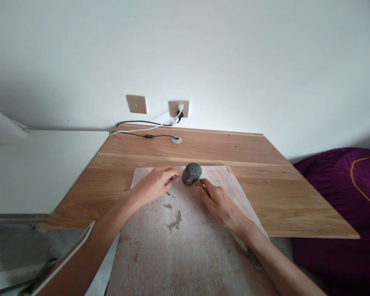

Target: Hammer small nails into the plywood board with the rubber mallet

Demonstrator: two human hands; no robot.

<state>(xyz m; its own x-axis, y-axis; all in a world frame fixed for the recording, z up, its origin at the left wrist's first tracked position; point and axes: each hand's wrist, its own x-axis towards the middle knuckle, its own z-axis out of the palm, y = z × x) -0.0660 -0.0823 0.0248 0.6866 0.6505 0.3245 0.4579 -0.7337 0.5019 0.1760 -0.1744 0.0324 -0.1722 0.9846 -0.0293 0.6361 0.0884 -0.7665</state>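
Note:
My right hand (217, 201) is wrapped round the handle of a mallet (191, 173) with a dark, rounded head. The handle's lower end shows beneath my right forearm. The mallet head is low over the far part of a whitish wooden board (160, 255); I cannot tell whether it touches the wood. To its left, my left hand (160, 181) is closed in a pinch near the board's far edge, and the small thing at its fingertips is too indistinct to name. Several small metal nails or screws (174, 225) lie loose on the board, nearer to me than my left hand.
Beneath the board is a wooden tabletop (296, 205) against the wall. Black and white cables run from a wall socket (174, 109) and past a round cable grommet (176, 140). A white table (49, 172) adjoins at left; a purple beanbag (329, 185) is at right.

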